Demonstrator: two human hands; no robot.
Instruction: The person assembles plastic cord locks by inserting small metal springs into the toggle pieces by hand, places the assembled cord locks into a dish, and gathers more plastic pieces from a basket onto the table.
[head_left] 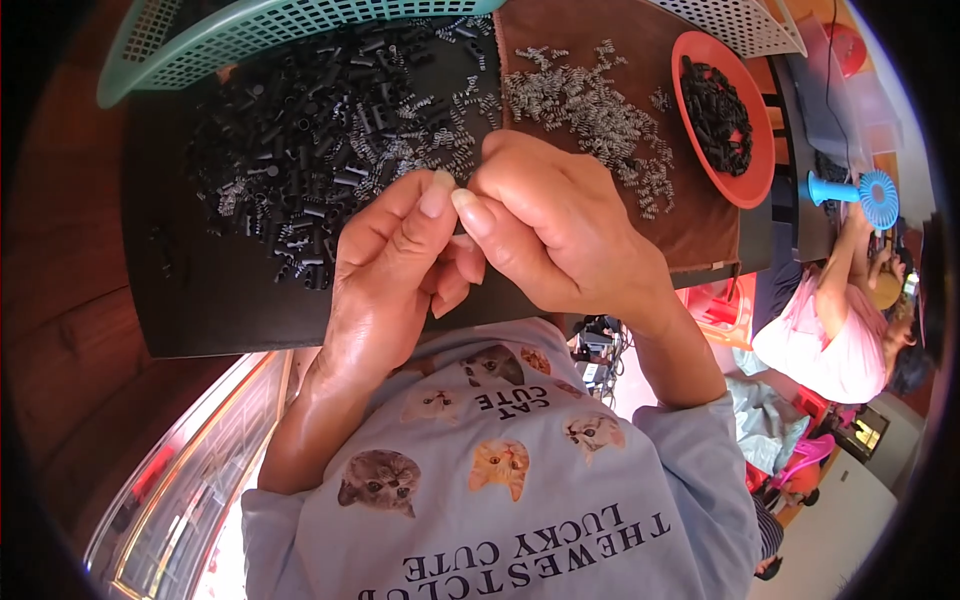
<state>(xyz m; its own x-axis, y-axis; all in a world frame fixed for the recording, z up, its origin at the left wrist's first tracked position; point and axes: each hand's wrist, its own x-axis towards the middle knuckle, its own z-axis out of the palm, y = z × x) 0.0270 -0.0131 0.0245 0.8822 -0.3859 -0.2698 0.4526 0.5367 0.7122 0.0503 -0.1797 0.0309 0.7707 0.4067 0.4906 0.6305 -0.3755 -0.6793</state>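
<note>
The left hand (393, 243) and right hand (560, 218) pinch together, contents hidden; loose black plastic tubes (262, 140) and silver metal springs (580, 100) remain heaped far off, the red plastic bowl (746, 189) apparently holding finished pieces (712, 118).

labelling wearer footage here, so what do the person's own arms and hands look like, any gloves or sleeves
The left hand and right hand are both ungloved, with no rings or bracelets visible. The forearms are bare below the short, loose, grey-blue sleeves of a T-shirt printed with cat faces and dark lettering.
</note>
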